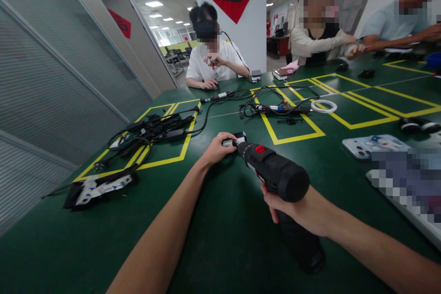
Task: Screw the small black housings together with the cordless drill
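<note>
My right hand is wrapped round the grip of a black cordless drill with a red switch on top. The drill points away from me, its chuck end close to the fingers of my left hand. Those fingers are closed on a small dark and silvery piece on the table. What kind of piece it is I cannot make out, since my fingers and the drill cover part of it. Whether the drill's tip touches the piece is hidden too.
Tangled black cables lie at left beside a black pouch. More cables and a white coil lie further back. A phone is at right. A person sits opposite; two others sit at the far right.
</note>
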Demonstrator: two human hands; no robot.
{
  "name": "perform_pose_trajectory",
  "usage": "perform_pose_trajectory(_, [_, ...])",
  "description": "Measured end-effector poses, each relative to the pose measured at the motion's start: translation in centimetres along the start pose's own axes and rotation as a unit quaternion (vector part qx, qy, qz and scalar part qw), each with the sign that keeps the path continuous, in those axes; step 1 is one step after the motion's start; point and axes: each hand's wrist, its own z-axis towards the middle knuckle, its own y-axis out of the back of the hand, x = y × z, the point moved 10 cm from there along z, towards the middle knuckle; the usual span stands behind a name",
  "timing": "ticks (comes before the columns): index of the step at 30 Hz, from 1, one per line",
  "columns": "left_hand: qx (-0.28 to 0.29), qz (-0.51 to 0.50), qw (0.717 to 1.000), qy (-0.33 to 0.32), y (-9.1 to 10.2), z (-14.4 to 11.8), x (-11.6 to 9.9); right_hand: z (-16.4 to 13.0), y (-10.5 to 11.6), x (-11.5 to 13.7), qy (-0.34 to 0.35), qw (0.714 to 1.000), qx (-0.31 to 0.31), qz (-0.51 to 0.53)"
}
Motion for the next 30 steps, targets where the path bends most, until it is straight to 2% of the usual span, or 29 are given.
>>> perform_pose_trajectory(13, [0.001,0.032,0.999,-0.001,-0.21,0.34,-0.29,-0.1,0.01,-0.06,0.004,1.0,-0.012,0.001])
perform_pose_trajectory(23, [-0.007,0.019,1.0,0.005,-0.33,0.15,-0.3,-0.01,0.21,-0.21,0.0,1.0,-0.011,-0.004])
perform_pose_trajectory(30, [-0.011,0.019,1.0,0.004,-0.3,0.18,-0.1,0.11,0.2,0.14,0.024,0.999,-0.009,0.031])
